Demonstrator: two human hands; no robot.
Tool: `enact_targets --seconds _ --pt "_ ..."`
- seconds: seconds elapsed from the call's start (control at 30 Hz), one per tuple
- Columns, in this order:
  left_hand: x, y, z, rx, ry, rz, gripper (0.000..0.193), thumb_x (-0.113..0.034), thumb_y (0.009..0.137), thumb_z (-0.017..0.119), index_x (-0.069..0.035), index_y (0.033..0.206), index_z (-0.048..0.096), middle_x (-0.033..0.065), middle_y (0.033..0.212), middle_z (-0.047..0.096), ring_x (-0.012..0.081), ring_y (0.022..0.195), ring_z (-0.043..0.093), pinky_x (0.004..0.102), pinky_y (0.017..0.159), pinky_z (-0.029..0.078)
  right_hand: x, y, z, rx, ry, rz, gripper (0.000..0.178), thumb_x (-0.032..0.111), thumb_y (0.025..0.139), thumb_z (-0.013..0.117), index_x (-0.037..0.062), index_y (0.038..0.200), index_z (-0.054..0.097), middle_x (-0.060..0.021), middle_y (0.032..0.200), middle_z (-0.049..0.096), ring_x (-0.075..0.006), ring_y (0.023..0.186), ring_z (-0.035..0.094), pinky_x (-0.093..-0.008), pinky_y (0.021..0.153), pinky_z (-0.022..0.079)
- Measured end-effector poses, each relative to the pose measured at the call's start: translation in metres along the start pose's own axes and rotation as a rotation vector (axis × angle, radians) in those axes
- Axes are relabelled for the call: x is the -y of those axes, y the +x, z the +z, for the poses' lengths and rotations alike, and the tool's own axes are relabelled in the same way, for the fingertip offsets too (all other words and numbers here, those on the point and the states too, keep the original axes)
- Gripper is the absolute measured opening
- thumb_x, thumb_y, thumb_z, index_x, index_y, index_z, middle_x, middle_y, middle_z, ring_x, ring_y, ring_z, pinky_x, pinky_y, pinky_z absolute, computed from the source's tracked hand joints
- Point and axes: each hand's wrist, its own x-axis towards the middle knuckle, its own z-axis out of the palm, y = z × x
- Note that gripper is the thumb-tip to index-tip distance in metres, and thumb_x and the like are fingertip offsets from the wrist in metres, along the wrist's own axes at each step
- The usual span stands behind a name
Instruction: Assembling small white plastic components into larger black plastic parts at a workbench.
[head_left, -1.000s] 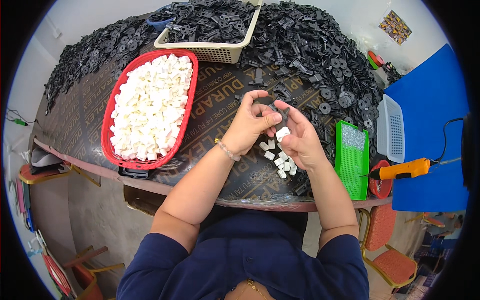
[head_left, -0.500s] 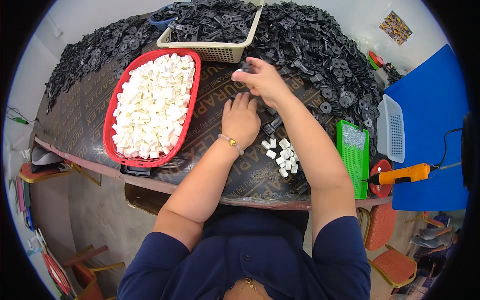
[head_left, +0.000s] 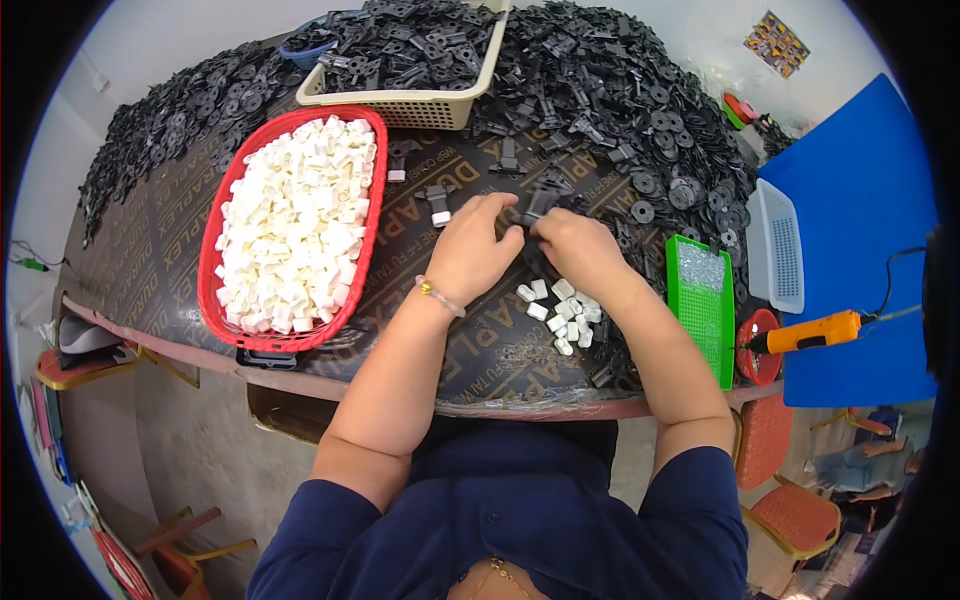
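My right hand has its fingers closed on a dark plastic part low over the table. Facing it, my left hand is open, its thumb and forefinger spread with a gap between them; nothing shows in its grasp. Just beyond the left hand lies a black plastic part with a white cap on its end. A second capped black part rests beside the red basket. Several loose white plastic caps are scattered below my right hand.
A red basket full of white caps stands at the left. Behind is a cream basket heaped with black parts. Piles of black parts line the back. At the right are a green tray and an orange electric screwdriver.
My right hand has come down from near the cream basket to the table. The left hand has drawn back slightly, its fingers now curved. Capped parts now show beyond it.
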Motion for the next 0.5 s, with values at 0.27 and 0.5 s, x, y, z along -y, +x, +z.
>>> enact_targets --seconds 0.27,0.5 --pt "-0.007 0.0 0.0 -0.049 -0.093 -0.022 0.055 -0.006 0.08 0.073 -0.005 0.131 0.054 0.0203 0.102 0.069 0.0319 0.08 0.067 0.0377 0.076 0.055 0.011 -0.017 -0.014 -0.286 0.43 0.212 0.017 0.007 0.085 0.076 -0.0001 0.098 0.068 -0.0069 0.078 0.063 -0.0145 0.063 0.056 -0.0285 0.061 0.047" --pt "0.001 0.006 0.005 -0.114 -0.418 -0.081 0.047 0.004 0.083 0.067 -0.002 0.127 0.051 0.0105 0.108 0.066 0.0138 0.084 0.067 0.0286 0.075 0.053 -0.008 -0.052 -0.025 0.047 0.131 0.111 0.025 0.024 0.083 0.076 0.0021 0.094 0.069 -0.0145 0.09 0.069 -0.0332 0.089 0.066 -0.0417 0.082 0.052"
